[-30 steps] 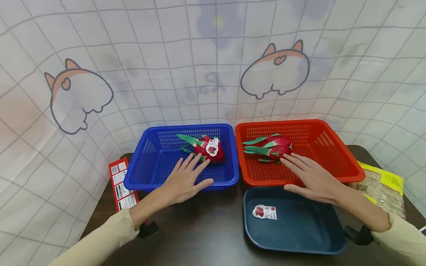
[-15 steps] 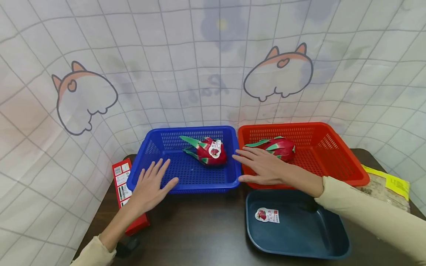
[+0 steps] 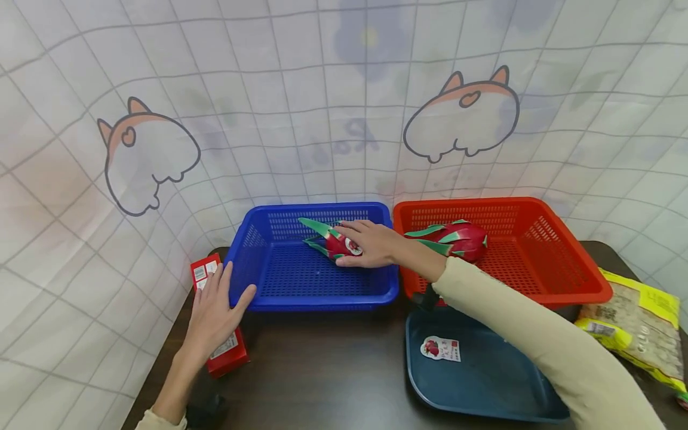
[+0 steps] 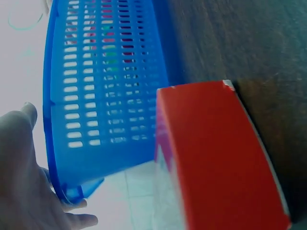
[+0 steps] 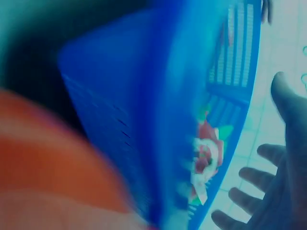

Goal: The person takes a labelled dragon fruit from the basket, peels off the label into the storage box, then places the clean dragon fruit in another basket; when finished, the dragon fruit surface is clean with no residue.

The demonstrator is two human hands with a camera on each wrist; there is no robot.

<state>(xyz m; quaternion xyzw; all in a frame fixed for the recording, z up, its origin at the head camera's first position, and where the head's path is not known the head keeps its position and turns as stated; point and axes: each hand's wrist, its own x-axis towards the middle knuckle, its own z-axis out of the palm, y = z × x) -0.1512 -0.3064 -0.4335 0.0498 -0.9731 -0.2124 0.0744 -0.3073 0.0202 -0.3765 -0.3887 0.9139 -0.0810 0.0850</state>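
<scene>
My right hand (image 3: 376, 243) reaches over a dragon fruit (image 3: 333, 243) in the blue basket (image 3: 317, 307) and partly hides it. The right wrist view shows the fingers of this right hand (image 5: 283, 182) spread and apart from the fruit (image 5: 208, 158), which bears a white sticker. My left hand (image 3: 215, 316), fingers extended, is beside the basket's left end and above a red box (image 3: 231, 358). Fingertips of the left hand (image 4: 24, 177) are at the basket rim in the left wrist view; contact is unclear. Green-tipped dragon fruit (image 3: 466, 240) lies in the red basket (image 3: 572, 298), partly behind my right forearm.
A dark blue tray (image 3: 484, 388) with a loose dragon fruit sticker (image 3: 441, 348) stands in front of the red basket, partly under my right sleeve. At the right lies a yellow-edged packet (image 3: 639, 316). Behind the baskets hangs a patterned cloth (image 3: 301, 119).
My right hand has moved left from the red basket to over the fruit in the blue one. My left hand has drawn back left, from the blue basket's front to its left end.
</scene>
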